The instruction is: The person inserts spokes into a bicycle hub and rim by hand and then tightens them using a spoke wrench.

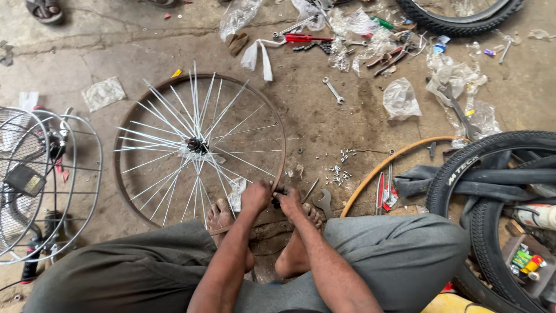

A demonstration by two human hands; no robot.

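One wheel rim — two hands

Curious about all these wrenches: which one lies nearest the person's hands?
The large open-ended spanner just beside the right hand, by the foot; the smaller spanner lies far up the floor.

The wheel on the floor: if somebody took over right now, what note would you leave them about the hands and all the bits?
Left hand: pinching the near edge of the wheel rim.
Right hand: on the same spot of the rim, gripping something small and dark; I cannot tell what.
Things: rim lies flat on the floor, between the feet. Small metal spoke parts and a flat wrench lie just right of the hands.
Done: many spokes sit in the hub; several stick up loose.
Left: the loose spokes are not yet fixed to the rim.
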